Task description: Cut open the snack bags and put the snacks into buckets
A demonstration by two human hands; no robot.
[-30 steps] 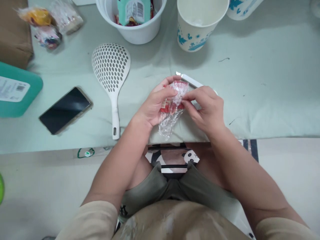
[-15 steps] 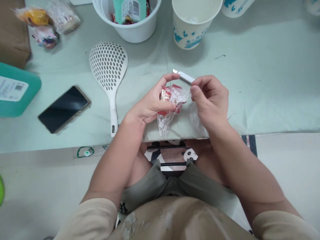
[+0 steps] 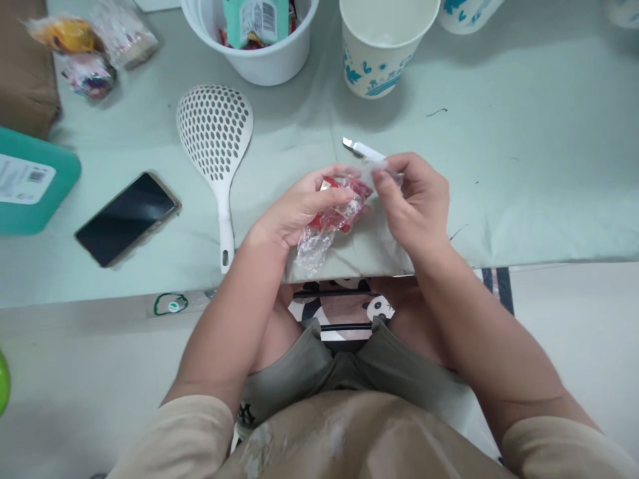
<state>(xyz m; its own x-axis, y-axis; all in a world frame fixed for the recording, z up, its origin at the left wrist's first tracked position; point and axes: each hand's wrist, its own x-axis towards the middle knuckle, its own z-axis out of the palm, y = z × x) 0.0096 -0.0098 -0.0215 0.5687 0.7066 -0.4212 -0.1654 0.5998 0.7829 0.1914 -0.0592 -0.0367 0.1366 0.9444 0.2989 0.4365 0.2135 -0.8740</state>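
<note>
In the head view, I have both hands over the table, close to the middle of its near edge. My left hand is clamped on a crinkled red packet, with the thumb lying across its top. Clear wrapping hangs from the packet toward the table's near edge. My right hand is just beside it, thumb and forefinger pinched together on a bit of clear plastic; I cannot tell whether that piece is joined to the packet.

Just beyond my fingers, farther from the near edge, a white cutter lies with its blade end pointing left; the far end of its handle is hidden behind my right hand. To the left of my hands lies a white strainer, its handle reaching close to the near edge. Farther left is a dark phone, set at a slant, and past it a green box toward the table's left side. Well back from the near edge stand a white tub with packets inside and, to its right, a paper cup with blue patterns.
</note>
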